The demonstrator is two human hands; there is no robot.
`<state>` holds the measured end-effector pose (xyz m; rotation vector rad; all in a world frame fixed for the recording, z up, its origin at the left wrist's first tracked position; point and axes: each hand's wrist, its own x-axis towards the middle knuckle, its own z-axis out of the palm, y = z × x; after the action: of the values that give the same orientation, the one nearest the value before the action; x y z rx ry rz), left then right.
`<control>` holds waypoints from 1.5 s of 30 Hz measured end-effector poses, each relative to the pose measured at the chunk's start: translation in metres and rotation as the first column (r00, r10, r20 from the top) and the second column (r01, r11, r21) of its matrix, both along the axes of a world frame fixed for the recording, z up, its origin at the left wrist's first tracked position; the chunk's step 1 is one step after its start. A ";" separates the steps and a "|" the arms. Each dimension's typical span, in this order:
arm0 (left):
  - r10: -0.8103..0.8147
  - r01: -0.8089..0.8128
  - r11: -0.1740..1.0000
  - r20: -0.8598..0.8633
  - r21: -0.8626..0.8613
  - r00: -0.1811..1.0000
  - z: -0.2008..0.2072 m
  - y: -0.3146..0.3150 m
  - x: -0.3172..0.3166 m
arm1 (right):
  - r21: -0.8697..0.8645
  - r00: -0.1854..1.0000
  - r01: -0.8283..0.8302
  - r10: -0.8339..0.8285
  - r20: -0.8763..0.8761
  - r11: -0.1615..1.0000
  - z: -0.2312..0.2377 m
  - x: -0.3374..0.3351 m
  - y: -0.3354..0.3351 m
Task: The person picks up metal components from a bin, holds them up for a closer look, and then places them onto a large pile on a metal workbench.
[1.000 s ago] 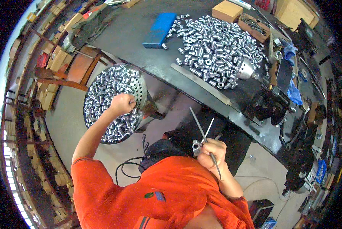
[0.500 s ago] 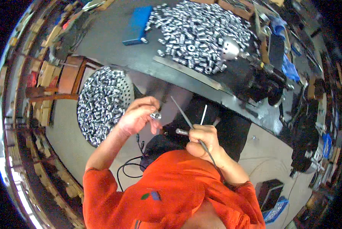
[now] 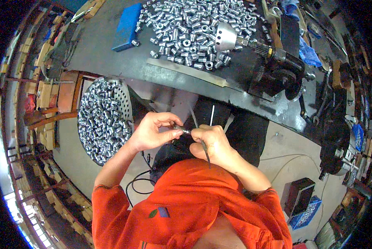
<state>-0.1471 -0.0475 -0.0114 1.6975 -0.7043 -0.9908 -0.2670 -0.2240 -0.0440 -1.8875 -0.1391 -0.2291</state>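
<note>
In front of my orange shirt, my left hand pinches a small shiny metal sleeve between thumb and fingertips. My right hand is closed around a thin grey file-like rod, which slants through the fist. The same hand holds a short metal rod-shaped tool, its end meeting the sleeve; how deep it sits inside is hidden by my fingers. A white stick rises beyond my right hand; I cannot tell whether it is held.
Left of my hands stands a perforated round container heaped with metal sleeves. Another sleeve pile covers the dark bench, beside a blue box and a geared machine. Black cables hang at lower left.
My hands have come together, so the short tool in my right hand now meets the sleeve in my left. The view has shifted, showing the bench further left.
</note>
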 end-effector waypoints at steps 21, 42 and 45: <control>0.021 -0.150 0.986 0.855 0.067 0.518 -0.021 0.000 0.023 | 0.165 0.972 -0.179 0.149 0.181 0.970 0.028 -0.030 -0.018; 0.063 -0.104 0.994 0.918 -0.023 0.391 -0.019 -0.061 0.082 | -0.040 0.905 0.164 -0.134 0.405 0.986 0.019 -0.021 -0.008; 0.240 -0.207 0.969 0.724 -0.136 0.647 -0.005 -0.112 0.133 | 0.005 0.922 0.170 -0.161 0.352 0.985 0.013 -0.026 -0.011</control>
<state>-0.0144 -0.1598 -0.0162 2.0911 -0.9804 -0.0553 -0.2927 -0.2353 -0.0307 -1.8697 -0.2254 -0.6850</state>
